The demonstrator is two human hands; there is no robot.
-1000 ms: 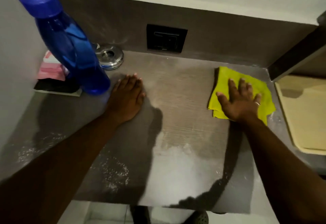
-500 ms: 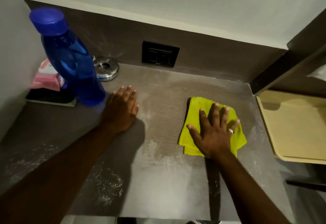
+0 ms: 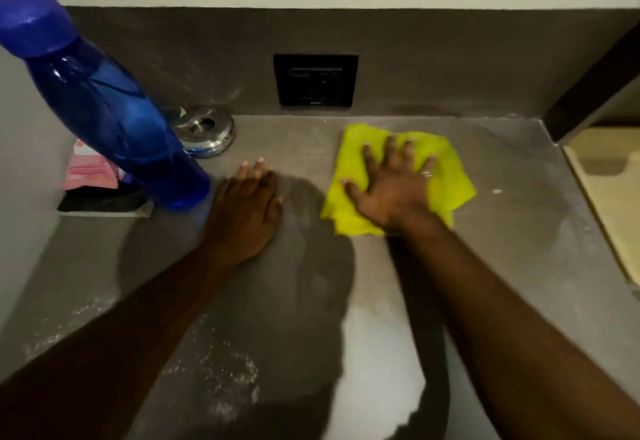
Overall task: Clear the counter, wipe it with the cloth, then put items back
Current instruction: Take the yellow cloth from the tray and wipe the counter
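A yellow cloth (image 3: 450,176) lies flat on the grey counter (image 3: 519,231) near the back wall. My right hand (image 3: 391,183) presses on it, palm down, fingers spread. My left hand (image 3: 246,211) rests flat on the bare counter to the left of the cloth, holding nothing. A blue bottle (image 3: 104,110) stands just left of my left hand. Behind the bottle sit a round steel lid (image 3: 207,134) and a pink packet (image 3: 90,172) on a dark flat item (image 3: 100,202).
A black wall socket (image 3: 315,81) is set in the backsplash above the cloth. A pale wooden board (image 3: 609,190) lies past the counter's right edge. White powdery specks (image 3: 221,380) mark the counter's front part. A wall closes the left side.
My right hand has slid the cloth from the right side toward the middle, then back toward the rear wall. My left hand stayed flat beside the bottle.
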